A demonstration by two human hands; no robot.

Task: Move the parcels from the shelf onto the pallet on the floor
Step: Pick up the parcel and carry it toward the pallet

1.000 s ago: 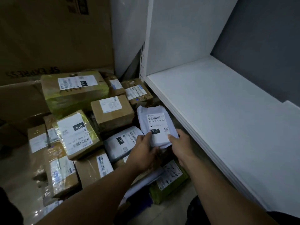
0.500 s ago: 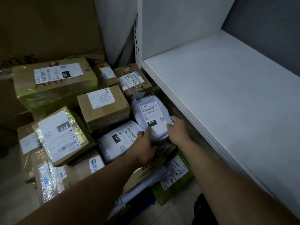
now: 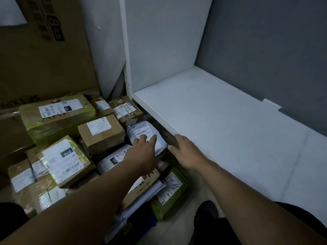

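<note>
A white poly-bag parcel (image 3: 141,131) with a printed label lies on the heap of parcels beside the shelf. My left hand (image 3: 143,152) lies over its near part with fingers stretched flat on the label. My right hand (image 3: 185,152) is off the parcel, just to its right, fingers loose near the front edge of the white shelf board (image 3: 221,129). That shelf board carries nothing in view. The pallet under the heap is hidden by the parcels.
Several parcels crowd the floor at left: a brown box (image 3: 100,133), a yellow-taped box (image 3: 58,115), a labelled box marked 010 (image 3: 62,160), a green bag (image 3: 168,191). A large cardboard carton (image 3: 44,50) stands behind. A grey wall (image 3: 265,50) backs the shelf.
The white parcel went from being held in both hands to lying on the heap. My right hand has let go and drawn right; my left hand's fingers have straightened on top.
</note>
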